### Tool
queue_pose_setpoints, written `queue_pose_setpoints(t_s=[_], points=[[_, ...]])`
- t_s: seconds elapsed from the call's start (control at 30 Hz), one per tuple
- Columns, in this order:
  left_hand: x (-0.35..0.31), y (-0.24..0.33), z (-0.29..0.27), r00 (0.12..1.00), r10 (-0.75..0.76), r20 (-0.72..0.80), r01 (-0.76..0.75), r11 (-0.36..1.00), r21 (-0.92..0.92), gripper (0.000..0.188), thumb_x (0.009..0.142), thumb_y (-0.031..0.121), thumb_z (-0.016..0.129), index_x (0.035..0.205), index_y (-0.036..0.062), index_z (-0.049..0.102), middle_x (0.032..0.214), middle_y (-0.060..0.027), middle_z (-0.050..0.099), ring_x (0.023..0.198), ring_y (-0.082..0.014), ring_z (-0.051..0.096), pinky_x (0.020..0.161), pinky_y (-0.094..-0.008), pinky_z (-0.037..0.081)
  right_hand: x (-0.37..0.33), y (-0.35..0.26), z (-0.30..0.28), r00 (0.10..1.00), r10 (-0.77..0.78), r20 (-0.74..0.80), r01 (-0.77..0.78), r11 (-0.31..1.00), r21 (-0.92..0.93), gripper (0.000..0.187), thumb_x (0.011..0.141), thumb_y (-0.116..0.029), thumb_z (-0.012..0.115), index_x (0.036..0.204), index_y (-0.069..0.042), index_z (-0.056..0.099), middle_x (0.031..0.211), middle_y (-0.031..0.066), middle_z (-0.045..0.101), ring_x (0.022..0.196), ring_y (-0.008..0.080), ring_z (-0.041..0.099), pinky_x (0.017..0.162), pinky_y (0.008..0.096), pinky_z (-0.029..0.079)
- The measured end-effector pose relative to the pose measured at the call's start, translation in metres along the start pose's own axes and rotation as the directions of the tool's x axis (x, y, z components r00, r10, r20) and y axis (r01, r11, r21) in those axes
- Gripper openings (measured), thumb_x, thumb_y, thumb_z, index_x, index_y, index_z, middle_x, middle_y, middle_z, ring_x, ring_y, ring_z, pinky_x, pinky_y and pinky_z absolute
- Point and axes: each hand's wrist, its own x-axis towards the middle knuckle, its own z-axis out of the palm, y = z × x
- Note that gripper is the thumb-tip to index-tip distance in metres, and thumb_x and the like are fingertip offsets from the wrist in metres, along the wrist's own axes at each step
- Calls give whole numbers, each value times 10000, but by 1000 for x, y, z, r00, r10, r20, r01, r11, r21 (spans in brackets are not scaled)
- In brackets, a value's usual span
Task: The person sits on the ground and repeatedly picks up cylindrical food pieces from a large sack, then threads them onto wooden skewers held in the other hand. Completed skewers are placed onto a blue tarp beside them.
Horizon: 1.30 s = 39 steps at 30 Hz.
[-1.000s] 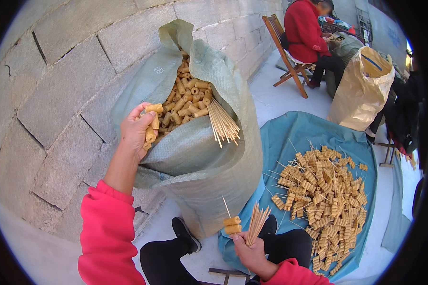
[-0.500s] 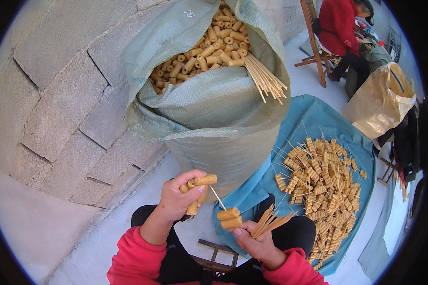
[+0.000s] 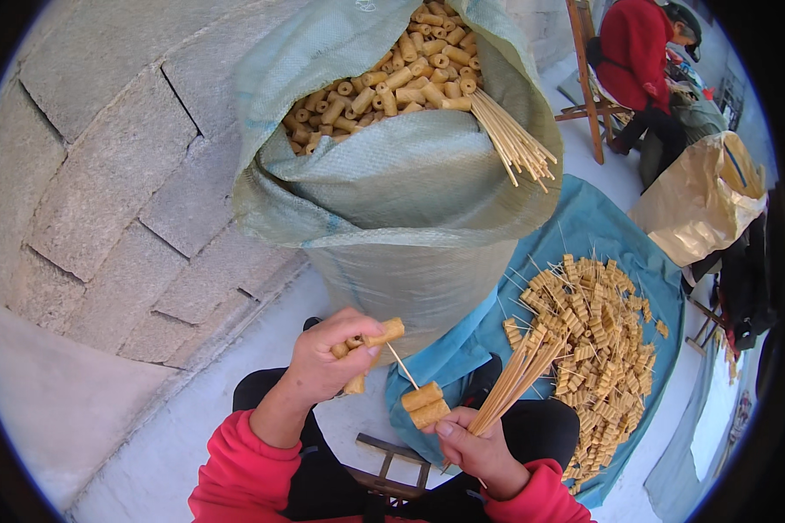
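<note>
Several short, golden-brown hollow rolls are gripped in my left hand (image 3: 323,359), its fingers closed. One roll (image 3: 385,331) sits crosswise between thumb and fingertips, against the tip of a thin wooden skewer (image 3: 401,363). Lower on that skewer two more rolls (image 3: 424,404) lie side by side. My right hand (image 3: 480,449) closes around the skewer's lower part, and a fanned bundle of bare skewers (image 3: 522,379) also sticks up from its grip. Both hands are over my lap, in front of a tall woven sack (image 3: 410,270). Loose rolls (image 3: 397,83) fill the sack's open mouth.
More bare skewers (image 3: 513,139) rest on the sack's right edge. To the right, a heap of skewered rolls (image 3: 606,366) covers part of a blue cloth (image 3: 658,296). A block wall (image 3: 113,166) runs along the left. Farther off are a beige bag (image 3: 689,213) and a seated person (image 3: 628,57).
The roll in my left fingertips now meets the skewer's tip more closely. The bare skewers in my right hand stand longer and more upright. The view has shifted slightly.
</note>
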Motion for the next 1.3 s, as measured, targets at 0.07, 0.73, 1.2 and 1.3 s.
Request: queue_pose_setpoints(t_s=[0.07,0.73,1.2,1.3], points=[[1,0,-3,998,64,23,-67,989,130,226,781,-63,585,980,37,625,867,-47,554,716,-103,559,598,-233,442,0,0,0,1000,5,-2,-5,999,36,242,919,-179,552,928,54,619,496,-9,459,439,46,408,430,200,318],[0,-7,-2,819,-518,247,567,662,-490,423,838,181,665,1178,-29,527,769,-79,573,562,-130,532,495,-234,444,13,22,4,776,-630,21,448,528,-721,96,816,-64,639,899,-23,615,674,129,610,559,249,629,503,281,474],[4,-5,-1,804,-595,1,475,640,-604,294,837,148,631,1059,-28,551,732,-72,550,507,-147,528,421,-262,436,5,15,5,990,-47,-130,29,990,-138,197,913,-185,571,930,-1,641,563,-15,508,470,59,431,442,216,345],[3,-7,-1,814,-581,-3,455,641,-618,269,839,148,628,1032,-22,549,710,-73,543,487,-157,526,416,-269,433,3,13,8,979,-138,-149,98,964,-248,223,919,-205,566,936,-1,655,556,-45,476,487,27,408,445,196,317]])
